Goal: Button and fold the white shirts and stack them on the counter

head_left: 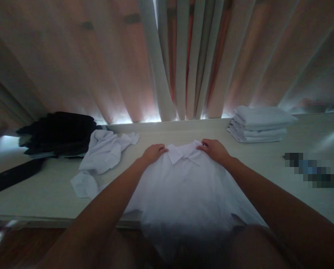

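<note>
A white collared shirt (186, 186) lies spread in front of me, its collar (180, 151) toward the window side and its lower part hanging over the near edge. My left hand (155, 152) pinches the shirt at the shoulder, just left of the collar. On the other side of the collar, my right hand (214, 149) grips the cloth between thumb and fingers. Both forearms reach over the sleeves and partly cover them. The shirt's bottom fades into shadow near my legs.
Crumpled white garments (106, 149) lie to the left, beside a stack of dark folded clothes (60, 130) and a flat dark object (15, 175). Folded white clothes (260, 123) are stacked at the right on the pale ledge (167, 129). A blurred-out item (311, 170) sits far right. Curtains (113, 63) hang behind.
</note>
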{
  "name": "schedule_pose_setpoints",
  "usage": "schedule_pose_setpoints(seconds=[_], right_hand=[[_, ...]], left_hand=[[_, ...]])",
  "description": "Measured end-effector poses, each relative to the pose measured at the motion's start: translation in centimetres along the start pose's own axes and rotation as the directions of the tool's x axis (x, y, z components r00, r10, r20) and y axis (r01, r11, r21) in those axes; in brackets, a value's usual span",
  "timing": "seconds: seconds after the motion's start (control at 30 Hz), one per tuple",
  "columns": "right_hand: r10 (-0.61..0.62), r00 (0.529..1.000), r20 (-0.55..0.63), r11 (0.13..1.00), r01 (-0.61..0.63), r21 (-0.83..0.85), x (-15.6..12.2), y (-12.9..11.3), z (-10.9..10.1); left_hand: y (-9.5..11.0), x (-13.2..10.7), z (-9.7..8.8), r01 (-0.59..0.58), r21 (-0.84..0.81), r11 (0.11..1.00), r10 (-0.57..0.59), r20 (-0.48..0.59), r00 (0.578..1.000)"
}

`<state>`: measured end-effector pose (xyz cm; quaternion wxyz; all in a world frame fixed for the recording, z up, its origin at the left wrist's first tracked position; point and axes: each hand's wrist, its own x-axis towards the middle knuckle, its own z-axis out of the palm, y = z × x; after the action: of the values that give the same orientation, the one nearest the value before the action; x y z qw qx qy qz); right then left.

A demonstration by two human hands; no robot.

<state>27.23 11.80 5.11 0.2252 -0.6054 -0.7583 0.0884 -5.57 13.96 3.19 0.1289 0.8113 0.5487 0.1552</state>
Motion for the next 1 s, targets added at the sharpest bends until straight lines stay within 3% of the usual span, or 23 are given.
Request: schedule_pose_setpoints(seconds=[0.13,0.27,0.33,0.4,0.47,0.57,0.63,0.73,0.83,1.0], right_hand=[[0.089,0.996,0.005,0.992,-0.088,-0.086,4.7,1.3,3.1],[0.154,0.987,0.036,0.979,-0.148,-0.141,4.7,2.5,6.5],[0.165,0.985,0.040,0.972,-0.156,-0.173,2.8,3.3,7.0],[0.162,0.986,0.040,0.967,-0.151,-0.205,-0.1,4.7,6.6],[0.156,0.987,0.045,0.962,-0.142,-0.235,-4.0,6.8,5.6],[0.173,0.984,0.034,0.938,-0.154,-0.311,-11.1,11.0,4.5],[0.220,0.975,-0.003,0.908,-0.206,-0.365,-15.9,13.6,4.4],[0.300,0.954,-0.010,0.862,-0.276,-0.426,-21.1,16.0,5.1],[0.274,0.962,0.014,0.868,-0.241,-0.435,-22.6,17.3,5.2],[0.191,0.980,0.060,0.908,-0.153,-0.390,-19.7,20.9,3.0]], left_hand=[[-1.3,3.1,1.7,0.116,0.081,0.990,-0.114,-0.023,0.993],[-1.3,2.9,4.6,0.225,0.158,0.961,-0.215,-0.076,0.974],[-0.6,1.7,6.0,0.249,0.179,0.952,-0.232,-0.111,0.966],[0.6,0.0,7.2,0.176,0.199,0.964,-0.156,-0.111,0.981],[2.1,-2.1,8.2,-0.012,0.231,0.973,0.028,-0.067,0.997],[4.6,-4.4,9.5,-0.299,0.235,0.925,0.295,0.053,0.954],[6.3,-4.8,10.6,-0.373,0.191,0.908,0.353,0.131,0.926],[8.6,-3.4,12.7,-0.393,0.129,0.910,0.361,0.215,0.907],[9.8,-1.0,15.0,-0.377,0.102,0.921,0.342,0.253,0.905],[9.5,2.7,17.1,-0.374,0.124,0.919,0.338,0.240,0.910]])
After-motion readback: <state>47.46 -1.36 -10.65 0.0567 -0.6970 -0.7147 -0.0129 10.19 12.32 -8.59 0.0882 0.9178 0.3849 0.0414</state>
